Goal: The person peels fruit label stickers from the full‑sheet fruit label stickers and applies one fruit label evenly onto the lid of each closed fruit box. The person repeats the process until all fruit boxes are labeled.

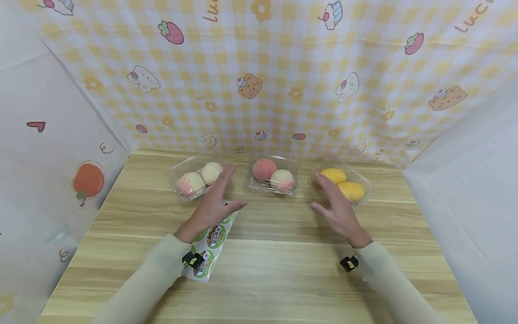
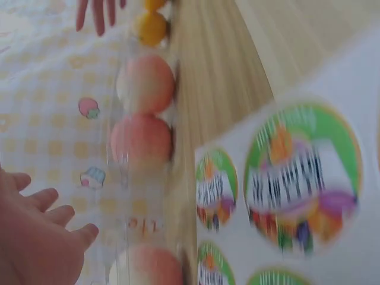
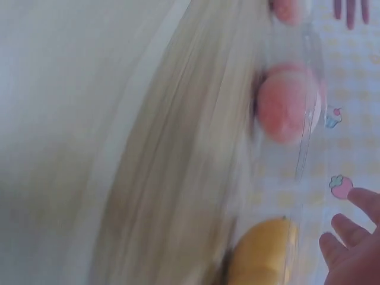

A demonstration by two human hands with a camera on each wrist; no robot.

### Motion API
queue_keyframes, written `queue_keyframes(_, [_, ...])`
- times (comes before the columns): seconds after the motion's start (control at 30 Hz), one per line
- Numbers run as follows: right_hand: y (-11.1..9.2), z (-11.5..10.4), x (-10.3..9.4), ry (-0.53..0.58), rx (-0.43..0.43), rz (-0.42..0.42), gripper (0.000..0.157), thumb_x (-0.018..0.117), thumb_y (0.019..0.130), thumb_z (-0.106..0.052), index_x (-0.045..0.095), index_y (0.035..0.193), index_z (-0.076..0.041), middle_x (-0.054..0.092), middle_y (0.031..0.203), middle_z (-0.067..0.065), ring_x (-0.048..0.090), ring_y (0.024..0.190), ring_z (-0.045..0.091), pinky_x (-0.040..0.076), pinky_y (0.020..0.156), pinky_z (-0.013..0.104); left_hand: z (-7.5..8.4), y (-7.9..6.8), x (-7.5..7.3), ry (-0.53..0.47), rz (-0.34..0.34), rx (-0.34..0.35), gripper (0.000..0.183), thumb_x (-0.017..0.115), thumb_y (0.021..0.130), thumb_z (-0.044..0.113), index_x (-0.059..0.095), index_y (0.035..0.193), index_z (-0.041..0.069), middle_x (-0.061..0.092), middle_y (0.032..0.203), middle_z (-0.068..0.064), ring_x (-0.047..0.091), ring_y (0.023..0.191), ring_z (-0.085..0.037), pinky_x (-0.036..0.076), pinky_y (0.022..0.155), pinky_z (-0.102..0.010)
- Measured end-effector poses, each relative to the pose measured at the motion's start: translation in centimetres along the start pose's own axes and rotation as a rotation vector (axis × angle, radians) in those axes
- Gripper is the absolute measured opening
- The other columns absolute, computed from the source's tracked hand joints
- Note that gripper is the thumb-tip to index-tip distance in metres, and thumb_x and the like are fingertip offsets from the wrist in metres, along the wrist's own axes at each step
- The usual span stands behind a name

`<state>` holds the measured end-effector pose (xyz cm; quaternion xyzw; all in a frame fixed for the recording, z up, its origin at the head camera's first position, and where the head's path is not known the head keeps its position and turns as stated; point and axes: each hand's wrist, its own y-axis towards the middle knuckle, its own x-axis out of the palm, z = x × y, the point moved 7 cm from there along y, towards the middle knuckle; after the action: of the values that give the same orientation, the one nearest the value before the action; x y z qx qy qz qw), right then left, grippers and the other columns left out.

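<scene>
Head view: the left grip point(image 1: 210, 210) is released, fingers extended and holding nothing, its fingertips overlapping the right end of the left clear box point(image 1: 175, 173) with its two peach-like fruits point(image 1: 191, 184). The right grip point(image 1: 341, 215), also released, overlaps the right clear box point(image 1: 366, 182) holding two yellow fruits point(image 1: 351, 191), partly covering one. Whether either touches plastic I cannot tell. Between them sits the middle clear box point(image 1: 251, 183). The sticker sheet point(image 1: 209, 252) lies on the desk point(image 1: 275, 279), partly hidden beneath the left grip; its round green-edged labels carry characters blurred in the left wrist view. On the checked cloth point(image 1: 279, 54), "luc" is cut off above.
</scene>
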<state>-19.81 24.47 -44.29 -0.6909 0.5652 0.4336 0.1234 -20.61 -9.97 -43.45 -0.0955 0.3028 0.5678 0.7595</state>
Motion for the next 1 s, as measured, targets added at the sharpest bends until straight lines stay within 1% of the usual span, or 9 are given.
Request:
queue_keyframes(0.1, [0.1, -0.3, 0.4, 0.070, 0.021, 0.071, 0.076, 0.071, 0.107, -0.026, 0.035, 0.171, -0.006, 0.046, 0.169, 0.018, 0.044, 0.153, 0.043, 0.030, 0.123, 0.070, 0.2, 0.4, 0.7, -0.063, 0.027, -0.036, 0.099, 0.075, 0.099, 0.047, 0.023, 0.176, 0.015, 0.021, 0.181, -0.017, 0.018, 0.165, -0.044, 0.019, 0.125, -0.075])
queue_keyframes(0.23, [0.3, -0.3, 1.1, 0.188, 0.064, 0.145, 0.071, 0.069, 0.106, -0.009, 0.037, 0.169, -0.001, 0.055, 0.159, 0.026, 0.057, 0.142, 0.046, 0.041, 0.118, 0.064, -0.1, 1.2, 1.8, -0.129, 0.039, -0.081, 0.092, 0.070, 0.104, 0.047, 0.025, 0.175, 0.011, 0.023, 0.180, -0.019, 0.024, 0.162, -0.049, 0.024, 0.123, -0.076])
queue_keyframes(0.33, [0.6, -0.1, 1.7, 0.249, 0.109, 0.177, 0.065, 0.069, 0.107, -0.005, 0.041, 0.165, 0.005, 0.060, 0.152, 0.029, 0.065, 0.131, 0.046, 0.053, 0.111, 0.051, -2.3, 2.3, 3.1, -0.148, 0.055, -0.114, 0.090, 0.068, 0.106, 0.054, 0.028, 0.175, 0.011, 0.027, 0.179, -0.017, 0.035, 0.156, -0.053, 0.033, 0.120, -0.074])
queue_keyframes(0.47, [1.2, 0.2, 2.4, 0.241, 0.178, 0.205, 0.058, 0.069, 0.109, -0.010, 0.049, 0.160, 0.008, 0.069, 0.143, 0.025, 0.073, 0.118, 0.043, 0.055, 0.099, 0.022, -8.2, 4.0, 5.4, -0.177, 0.105, -0.159, 0.093, 0.065, 0.102, 0.070, 0.032, 0.175, 0.023, 0.030, 0.179, -0.006, 0.036, 0.158, -0.044, 0.031, 0.122, -0.072])
queue_keyframes(0.5, [1.3, 0.3, 2.5, 0.232, 0.195, 0.208, 0.057, 0.069, 0.109, -0.013, 0.051, 0.159, 0.007, 0.071, 0.141, 0.024, 0.074, 0.116, 0.042, 0.054, 0.096, 0.020, -7.7, 4.0, 5.3, -0.205, 0.101, -0.174, 0.092, 0.063, 0.104, 0.069, 0.030, 0.175, 0.021, 0.028, 0.180, -0.008, 0.032, 0.161, -0.042, 0.027, 0.124, -0.072])
queue_keyframes(0.57, [1.6, 0.4, 2.9, 0.225, 0.223, 0.216, 0.054, 0.068, 0.110, -0.016, 0.054, 0.156, 0.007, 0.074, 0.135, 0.022, 0.075, 0.112, 0.040, 0.054, 0.094, 0.022, -7.6, 4.2, 5.4, -0.209, 0.111, -0.185, 0.091, 0.057, 0.106, 0.070, 0.030, 0.175, 0.017, 0.030, 0.178, -0.012, 0.031, 0.161, -0.042, 0.026, 0.125, -0.070])
queue_keyframes(0.7, [2.2, 0.7, 3.6, 0.242, 0.273, 0.236, 0.050, 0.067, 0.112, -0.019, 0.058, 0.152, 0.009, 0.079, 0.122, 0.021, 0.078, 0.103, 0.038, 0.058, 0.095, 0.036, -3.9, 3.6, 4.2, -0.198, 0.117, -0.215, 0.089, 0.045, 0.113, 0.062, 0.029, 0.171, -0.003, 0.033, 0.172, -0.029, 0.037, 0.156, -0.049, 0.030, 0.127, -0.061])
queue_keyframes(0.87, [2.6, 1.2, 4.2, 0.307, 0.347, 0.281, 0.046, 0.066, 0.112, -0.019, 0.062, 0.148, 0.009, 0.080, 0.107, 0.022, 0.079, 0.094, 0.038, 0.057, 0.086, 0.022, -4.7, 4.0, 4.4, -0.235, 0.134, -0.295, 0.084, 0.042, 0.115, 0.058, 0.029, 0.170, -0.005, 0.039, 0.171, -0.025, 0.041, 0.157, -0.042, 0.029, 0.129, -0.052])
queue_keyframes(1.0, [2.8, 1.8, 4.8, 0.376, 0.401, 0.301, 0.042, 0.065, 0.112, -0.017, 0.065, 0.146, 0.007, 0.080, 0.102, 0.022, 0.078, 0.091, 0.034, 0.057, 0.080, 0.019, -6.0, 4.3, 5.0, -0.214, 0.138, -0.332, 0.077, 0.043, 0.116, 0.053, 0.031, 0.171, 0.000, 0.048, 0.168, -0.017, 0.043, 0.156, -0.037, 0.030, 0.129, -0.053])
